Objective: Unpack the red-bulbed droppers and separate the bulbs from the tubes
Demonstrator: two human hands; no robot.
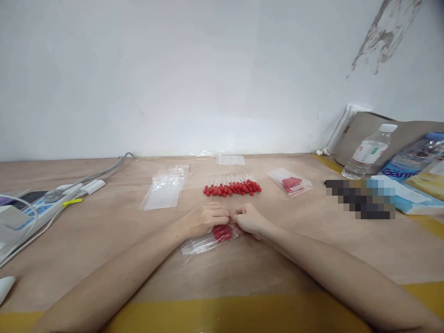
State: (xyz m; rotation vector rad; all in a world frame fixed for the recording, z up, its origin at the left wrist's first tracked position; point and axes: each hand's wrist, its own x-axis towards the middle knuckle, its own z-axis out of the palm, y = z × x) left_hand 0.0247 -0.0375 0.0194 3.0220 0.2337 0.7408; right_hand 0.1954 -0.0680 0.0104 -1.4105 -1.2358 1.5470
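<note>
At the front of the tabletop (pixel 104 222): a clear bag (pixel 197 247) lies before the person, red tips (pixel 222 233) showing through it.
Left hand (pixel 208 217): curled over the bag's far side, grasping the plastic toward its right end.
Right hand (pixel 250 218): clenched in a pinch on the bag's right end, just beside the left fingertips.
Red-tipped sticks (pixel 231 188): row just beyond the hands, red ends toward the person, pale shafts toward the wall (pixel 208 92).
Filled bag (pixel 277 175): right of the row, red pieces inside.
Flat bags (pixel 161 192): overlapping, left of the row.
</note>
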